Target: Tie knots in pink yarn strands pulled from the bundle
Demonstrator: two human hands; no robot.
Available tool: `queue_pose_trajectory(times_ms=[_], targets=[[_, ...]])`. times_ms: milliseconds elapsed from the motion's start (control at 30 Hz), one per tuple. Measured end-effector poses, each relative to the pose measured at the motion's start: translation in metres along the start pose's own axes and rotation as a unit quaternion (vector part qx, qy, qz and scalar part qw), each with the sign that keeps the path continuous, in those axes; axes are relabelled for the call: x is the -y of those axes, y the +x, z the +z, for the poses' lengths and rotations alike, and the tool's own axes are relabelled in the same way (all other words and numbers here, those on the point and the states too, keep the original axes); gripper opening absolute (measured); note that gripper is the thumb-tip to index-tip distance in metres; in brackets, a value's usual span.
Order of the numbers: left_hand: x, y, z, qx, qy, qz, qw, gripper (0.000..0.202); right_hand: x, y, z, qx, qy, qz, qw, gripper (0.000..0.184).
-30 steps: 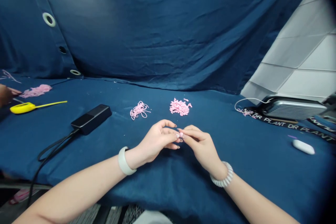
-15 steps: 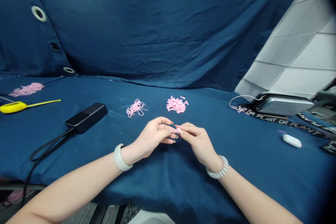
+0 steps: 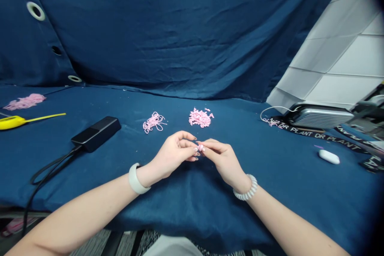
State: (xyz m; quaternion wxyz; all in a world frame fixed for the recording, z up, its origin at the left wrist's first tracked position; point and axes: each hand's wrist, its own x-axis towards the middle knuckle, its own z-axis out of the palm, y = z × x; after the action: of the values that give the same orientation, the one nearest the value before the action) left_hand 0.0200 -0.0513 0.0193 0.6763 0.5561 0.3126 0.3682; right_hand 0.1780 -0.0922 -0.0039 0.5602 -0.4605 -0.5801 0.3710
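Note:
Above the front part of the blue-covered table, my left hand (image 3: 177, 152) and my right hand (image 3: 223, 160) meet fingertip to fingertip. Between them is a small pink piece (image 3: 200, 148), apparently cord or yarn, pinched by thumb and forefinger of both hands. Its exact shape is mostly hidden by the fingers. Just beyond the hands lies a pile of small pink pieces (image 3: 200, 118). To its left is a loose tangle of pink cord (image 3: 154, 122).
On the left are a black adapter box (image 3: 96, 134) with cables, a yellow-handled tool (image 3: 13, 122) and more pink cord (image 3: 26, 101). On the right are a ribbed silver device (image 3: 321, 117), a lettered black strap (image 3: 315, 135) and a white oval case (image 3: 329, 156). A blue curtain (image 3: 168, 32) hangs behind.
The whole view has shifted slightly, so everything sits a little further left. Both hands keep their pinch on the small pink piece, the fingertips now slightly closer together.

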Motion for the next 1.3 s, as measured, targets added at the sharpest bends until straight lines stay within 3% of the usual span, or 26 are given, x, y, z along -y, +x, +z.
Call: queue_pose_trajectory(times_ms=[467, 833, 1033, 1300], targets=[[-0.002, -0.001, 0.001, 0.003, 0.024, 0.006, 1.000, 0.027, 0.000, 0.001, 0.001, -0.002, -0.032, -0.024, 0.999, 0.014], [0.002, 0.004, -0.001, -0.042, 0.095, 0.039, 0.994, 0.022, 0.005, -0.005, -0.001, -0.039, -0.221, -0.154, 0.962, 0.015], [0.004, 0.006, -0.005, -0.050, 0.112, 0.057, 0.991, 0.018, 0.008, -0.002, -0.005, -0.012, -0.206, -0.085, 0.975, 0.020], [0.008, 0.009, -0.009, -0.047, 0.077, 0.041, 0.995, 0.013, 0.007, 0.002, -0.007, 0.006, -0.106, 0.003, 0.994, 0.019]])
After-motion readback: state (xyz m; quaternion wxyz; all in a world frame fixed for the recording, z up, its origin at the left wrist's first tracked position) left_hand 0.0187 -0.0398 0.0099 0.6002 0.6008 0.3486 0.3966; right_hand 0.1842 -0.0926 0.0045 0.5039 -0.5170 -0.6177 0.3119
